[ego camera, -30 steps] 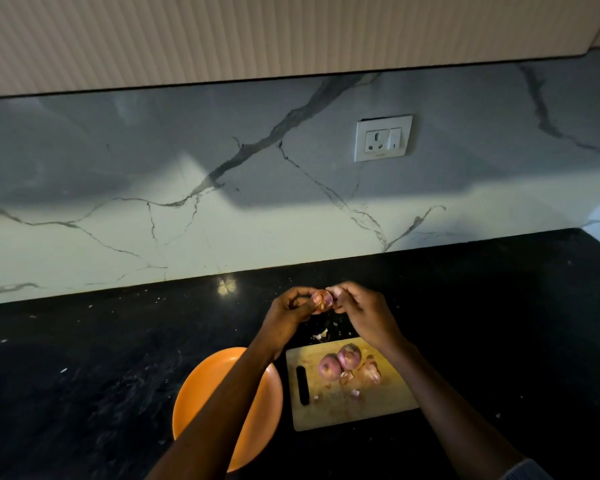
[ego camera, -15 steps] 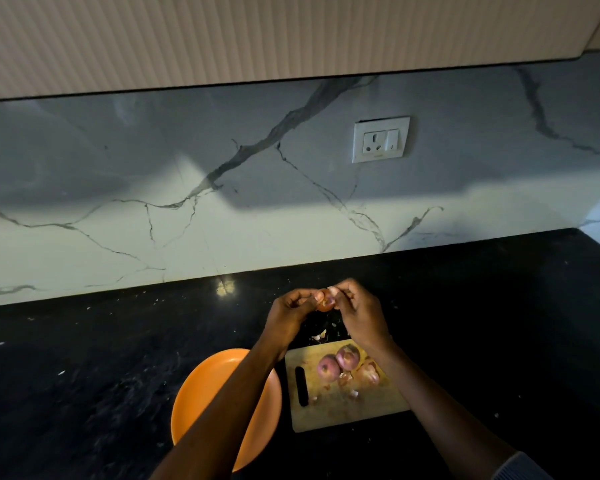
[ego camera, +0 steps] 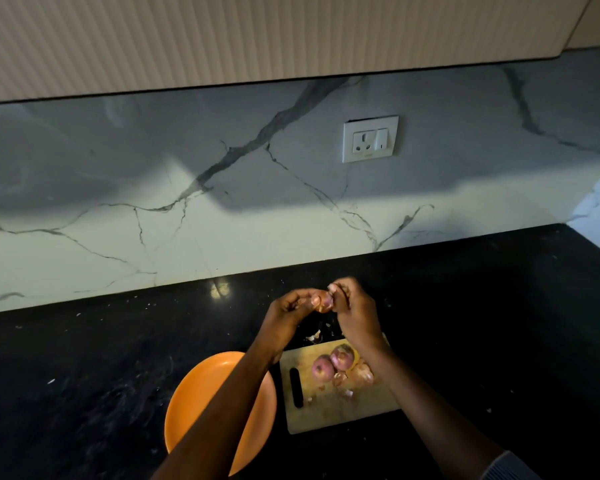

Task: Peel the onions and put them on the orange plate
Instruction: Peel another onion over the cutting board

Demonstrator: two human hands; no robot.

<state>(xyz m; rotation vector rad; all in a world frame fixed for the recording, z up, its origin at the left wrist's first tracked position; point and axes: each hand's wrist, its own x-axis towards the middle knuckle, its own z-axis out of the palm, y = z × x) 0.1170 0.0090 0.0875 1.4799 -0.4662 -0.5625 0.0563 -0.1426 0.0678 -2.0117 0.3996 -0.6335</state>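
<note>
Both hands hold one small onion (ego camera: pixel 323 302) in the air above the far edge of the wooden cutting board (ego camera: pixel 340 410). My left hand (ego camera: pixel 286 315) grips the onion from the left. My right hand (ego camera: pixel 355 311) pinches at its top right, fingers curled over it. Two pink onions (ego camera: pixel 331 362) lie on the board, with a third onion (ego camera: pixel 362 374) and peel scraps (ego camera: pixel 342 384) beside them. The orange plate (ego camera: pixel 194 407) sits left of the board with nothing seen on it, partly hidden by my left forearm.
The black stone counter (ego camera: pixel 84 375) runs to a marble backsplash with a white socket (ego camera: pixel 370 138). Peel bits (ego camera: pixel 315 336) lie on the counter just beyond the board. A ribbed cabinet hangs overhead.
My right hand's fingers have shifted up over the top of the onion. Both hands stay close together above the board; the view has drifted slightly.
</note>
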